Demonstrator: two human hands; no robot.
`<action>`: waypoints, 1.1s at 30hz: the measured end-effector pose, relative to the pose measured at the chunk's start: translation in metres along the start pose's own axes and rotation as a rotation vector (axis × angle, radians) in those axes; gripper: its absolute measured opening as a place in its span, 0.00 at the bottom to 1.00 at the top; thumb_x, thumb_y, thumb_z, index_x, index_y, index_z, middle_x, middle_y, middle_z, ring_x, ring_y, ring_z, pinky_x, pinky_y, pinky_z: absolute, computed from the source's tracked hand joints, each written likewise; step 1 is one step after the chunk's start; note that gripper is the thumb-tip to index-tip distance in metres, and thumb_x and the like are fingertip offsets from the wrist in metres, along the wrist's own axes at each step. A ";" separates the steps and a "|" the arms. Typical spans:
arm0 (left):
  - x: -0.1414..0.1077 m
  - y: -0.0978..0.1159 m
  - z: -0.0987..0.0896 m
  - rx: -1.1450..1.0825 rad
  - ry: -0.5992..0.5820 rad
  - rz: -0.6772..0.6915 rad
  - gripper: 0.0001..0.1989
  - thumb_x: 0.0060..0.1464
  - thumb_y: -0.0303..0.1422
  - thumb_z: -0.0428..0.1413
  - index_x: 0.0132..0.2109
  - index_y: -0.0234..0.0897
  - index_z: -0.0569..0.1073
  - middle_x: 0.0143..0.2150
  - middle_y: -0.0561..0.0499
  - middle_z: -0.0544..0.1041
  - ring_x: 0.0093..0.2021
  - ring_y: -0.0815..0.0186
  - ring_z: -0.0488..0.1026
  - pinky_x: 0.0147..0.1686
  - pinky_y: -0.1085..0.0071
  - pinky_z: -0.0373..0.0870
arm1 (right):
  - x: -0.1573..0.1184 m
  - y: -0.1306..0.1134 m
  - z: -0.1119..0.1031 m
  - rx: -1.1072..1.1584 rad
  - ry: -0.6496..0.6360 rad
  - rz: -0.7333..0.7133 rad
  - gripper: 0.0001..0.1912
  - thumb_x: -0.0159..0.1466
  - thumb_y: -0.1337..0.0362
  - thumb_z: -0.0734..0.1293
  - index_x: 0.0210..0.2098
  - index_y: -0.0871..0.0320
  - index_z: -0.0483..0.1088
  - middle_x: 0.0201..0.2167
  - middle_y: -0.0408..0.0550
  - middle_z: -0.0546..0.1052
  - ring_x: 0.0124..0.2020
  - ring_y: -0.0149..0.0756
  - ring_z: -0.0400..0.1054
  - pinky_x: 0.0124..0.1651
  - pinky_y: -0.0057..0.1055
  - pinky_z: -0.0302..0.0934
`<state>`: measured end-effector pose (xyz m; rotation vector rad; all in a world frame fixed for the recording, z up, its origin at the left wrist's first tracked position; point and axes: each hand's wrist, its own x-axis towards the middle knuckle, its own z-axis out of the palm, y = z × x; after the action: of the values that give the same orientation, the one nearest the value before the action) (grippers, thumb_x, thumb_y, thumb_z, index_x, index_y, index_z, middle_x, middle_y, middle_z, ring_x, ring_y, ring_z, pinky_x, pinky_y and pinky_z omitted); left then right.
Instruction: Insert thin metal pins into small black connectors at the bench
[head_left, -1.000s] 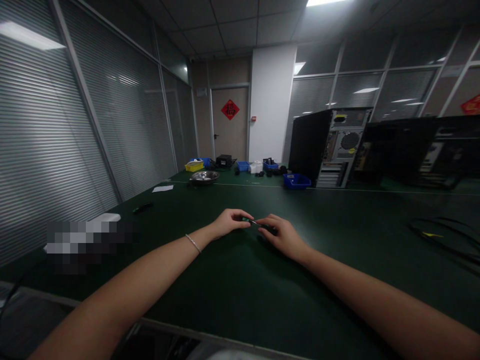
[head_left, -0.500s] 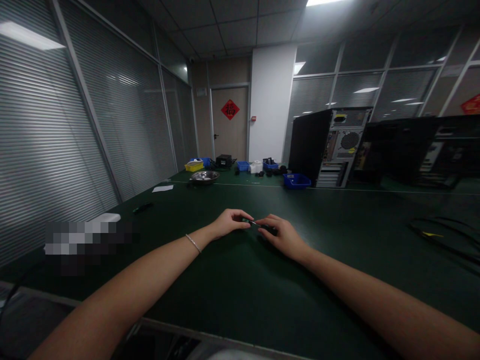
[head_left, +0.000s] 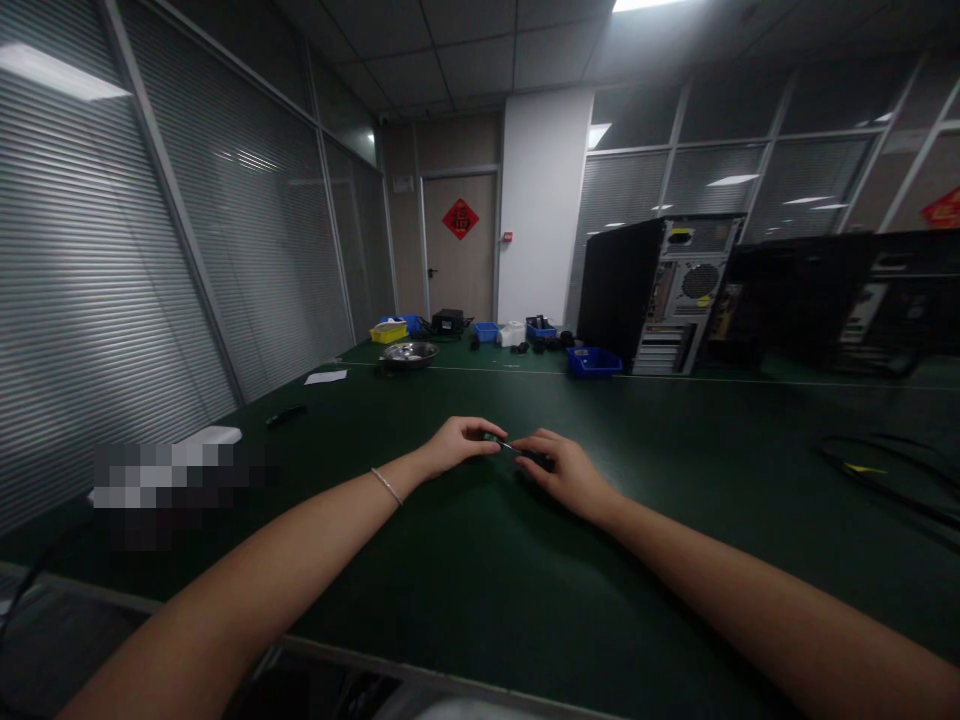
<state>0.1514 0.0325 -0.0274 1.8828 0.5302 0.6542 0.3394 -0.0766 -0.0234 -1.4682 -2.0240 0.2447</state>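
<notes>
Green table point(head_left: 450, 580), dark-topped, with two bare hands at work over its middle.

Left hand point(head_left: 457, 445): thumb and fingers pinched on a small piece point(head_left: 490, 437), greenish, mostly hidden; its kind cannot be told.

Right hand point(head_left: 566, 470): fingers and thumb closed on a slim tool point(head_left: 540, 460), dark handle, bright thin shaft pointing to the piece. Whether the tip touches it: too small to tell.

Change: next to none. Over the last second both hands, tool and piece keep their places, bar at most a slight shift at the left fingertips. Judged from that, this is a steady, fine-control stage, with the left hand bracing and the right hand doing the work.

Pose: left forearm slanting in from lower left, bracelet point(head_left: 386, 486) at wrist; right forearm from lower right; wrists low, fingertips facing, near each other.

Beyond: bowl point(head_left: 409, 352), blue bin point(head_left: 596, 365), PC tower point(head_left: 615, 290).
</notes>
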 end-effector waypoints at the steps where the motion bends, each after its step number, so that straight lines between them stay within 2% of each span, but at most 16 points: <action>1: 0.000 0.000 0.000 -0.006 0.004 -0.009 0.17 0.44 0.34 0.60 0.44 0.34 0.73 0.36 0.49 0.73 0.31 0.71 0.66 0.30 0.75 0.61 | 0.000 0.000 0.000 0.000 -0.002 0.005 0.15 0.61 0.61 0.60 0.46 0.53 0.69 0.40 0.48 0.70 0.37 0.35 0.65 0.38 0.31 0.60; 13: 0.001 -0.003 -0.002 -0.019 -0.046 -0.034 0.18 0.43 0.33 0.60 0.45 0.35 0.73 0.38 0.47 0.75 0.33 0.69 0.68 0.32 0.73 0.64 | 0.000 0.001 0.000 -0.009 0.004 0.000 0.15 0.61 0.61 0.61 0.46 0.53 0.69 0.39 0.48 0.71 0.35 0.34 0.65 0.37 0.31 0.60; 20: 0.001 -0.006 -0.006 -0.071 -0.088 -0.049 0.19 0.46 0.35 0.58 0.48 0.35 0.72 0.41 0.46 0.75 0.35 0.69 0.70 0.38 0.70 0.65 | 0.001 0.005 0.002 -0.015 0.015 0.002 0.14 0.60 0.62 0.61 0.46 0.53 0.69 0.40 0.48 0.70 0.37 0.35 0.65 0.39 0.31 0.60; 24: 0.001 -0.006 -0.006 -0.102 -0.092 -0.058 0.19 0.47 0.36 0.58 0.47 0.34 0.72 0.40 0.45 0.75 0.35 0.68 0.70 0.41 0.68 0.65 | 0.001 0.005 0.002 -0.017 0.021 0.002 0.14 0.60 0.62 0.62 0.45 0.53 0.70 0.40 0.47 0.71 0.37 0.35 0.65 0.40 0.31 0.60; 33: 0.001 -0.006 -0.006 -0.124 -0.087 -0.072 0.18 0.46 0.35 0.58 0.46 0.34 0.73 0.39 0.46 0.75 0.35 0.68 0.70 0.42 0.67 0.65 | 0.000 0.002 -0.001 0.012 0.006 -0.029 0.14 0.60 0.62 0.62 0.44 0.54 0.70 0.39 0.48 0.71 0.37 0.35 0.66 0.39 0.31 0.60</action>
<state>0.1483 0.0394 -0.0311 1.7592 0.4875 0.5428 0.3409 -0.0759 -0.0235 -1.4297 -2.0342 0.2399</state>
